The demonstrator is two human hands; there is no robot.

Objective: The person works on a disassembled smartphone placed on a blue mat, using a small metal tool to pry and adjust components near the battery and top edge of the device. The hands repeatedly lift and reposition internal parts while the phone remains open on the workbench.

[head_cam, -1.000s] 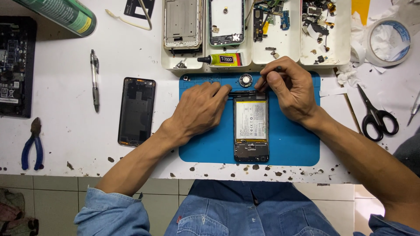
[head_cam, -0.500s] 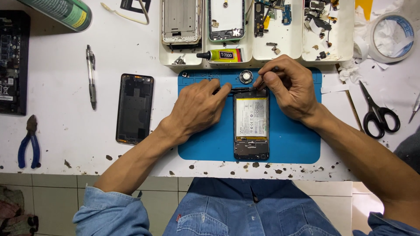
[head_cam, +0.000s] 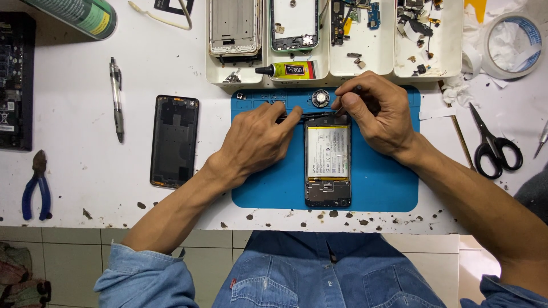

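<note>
An opened phone (head_cam: pixel 327 161), its back off and its pale battery showing, lies lengthwise on a blue mat (head_cam: pixel 377 177) near the front edge of the white worktop (head_cam: pixel 74 165). The left hand (head_cam: pixel 254 142) rests palm down on the mat just beside the phone, its fingers (head_cam: pixel 288 117) stretched out and pressing on the phone's top left corner, gripping nothing. The right hand (head_cam: pixel 379 117) is curled over the phone's top edge, its fingers pinched on a thin dark tool (head_cam: pixel 341 109) whose tip meets the phone's upper end. A small round part (head_cam: pixel 320 98) sits on the mat at its rear edge, between the two hands. Behind the mat stand white trays (head_cam: pixel 337 68) holding phone frames and small parts, with a glue tube (head_cam: pixel 288 70) lying in one. A black back cover (head_cam: pixel 174 141) lies left of the mat, a pen (head_cam: pixel 117 97) further left, blue-handled pliers (head_cam: pixel 35 185) near the front left edge, and scissors (head_cam: pixel 494 142) to the right.
</note>
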